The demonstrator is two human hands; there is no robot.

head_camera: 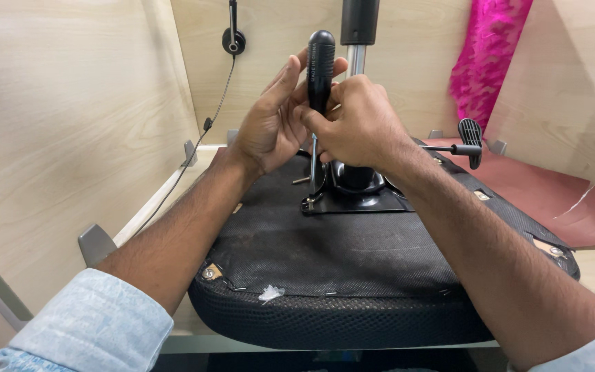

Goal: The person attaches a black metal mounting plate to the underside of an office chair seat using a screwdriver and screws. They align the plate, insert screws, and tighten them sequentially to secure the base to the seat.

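Observation:
An upturned black office chair seat (325,255) lies on the desk, its fabric underside facing up. A black metal mechanism plate (356,200) with a chrome gas cylinder (357,58) rises from its middle. A screwdriver with a black handle (320,69) stands upright, its thin shaft reaching down to a screw at the plate's left corner. My right hand (356,124) grips the lower part of the handle. My left hand (270,120) rests its fingers against the handle from the left.
A black adjustment lever (468,143) sticks out to the right of the mechanism. Wooden partition walls (70,117) enclose the desk. A headset cable (204,127) hangs at the left wall. A pink feathery item (483,55) and a red mat (559,200) lie at the right.

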